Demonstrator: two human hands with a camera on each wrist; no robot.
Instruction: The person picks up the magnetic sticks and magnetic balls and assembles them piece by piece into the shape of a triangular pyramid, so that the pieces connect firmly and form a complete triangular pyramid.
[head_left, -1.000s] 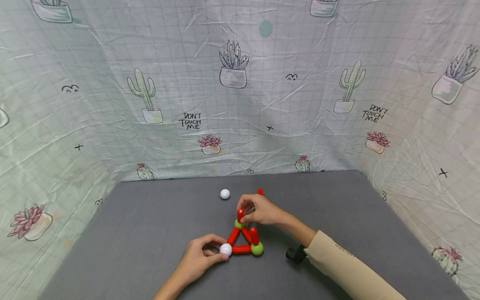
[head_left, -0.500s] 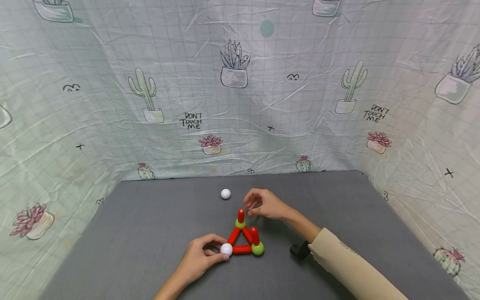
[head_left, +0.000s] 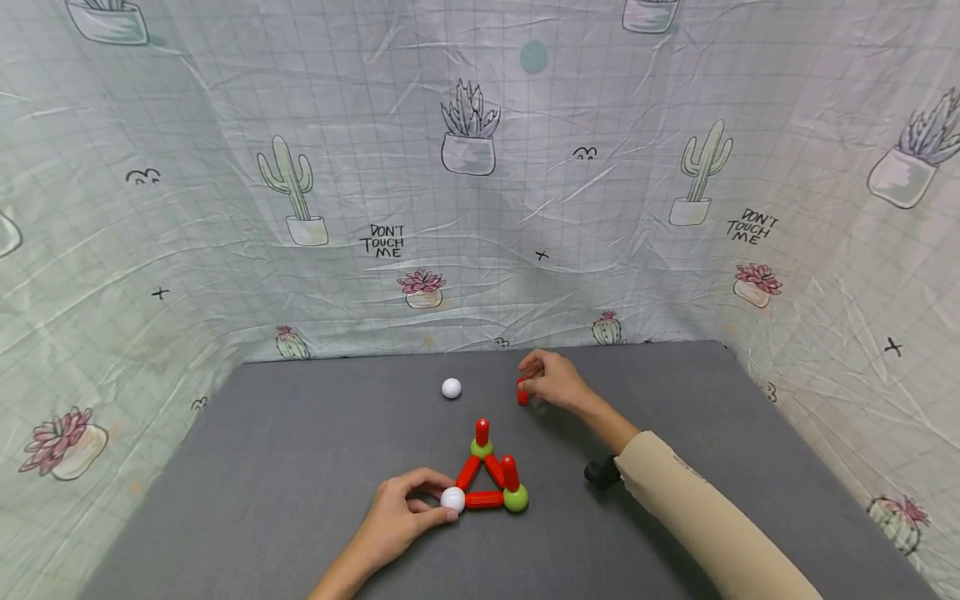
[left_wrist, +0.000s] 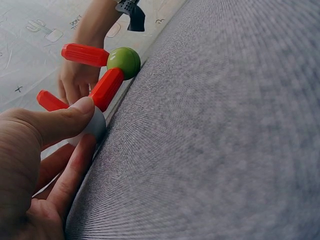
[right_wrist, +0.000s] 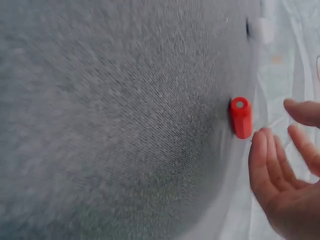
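My left hand (head_left: 401,517) pinches a white ball (head_left: 453,500) between thumb and fingers at the near-left corner of a triangle of red rods. The other two corners are green balls, one at the near right (head_left: 516,498) and one at the far point (head_left: 482,450). From each green ball a red rod (head_left: 510,472) stands up. Farther back, my right hand (head_left: 553,383) is beside a loose red rod (head_left: 522,395) lying on the table. In the right wrist view its fingers (right_wrist: 260,150) and thumb are spread, close to the rod (right_wrist: 242,120) but not around it.
A loose white ball (head_left: 452,388) lies toward the back of the grey table (head_left: 315,450), left of the loose rod. A cactus-print cloth (head_left: 360,167) hangs behind and along both sides. A black device (head_left: 602,475) is on the right wrist.
My right hand has let go of the upright rod on the far green ball and moved back and to the right, to the loose red rod. The left hand stays on the white ball.
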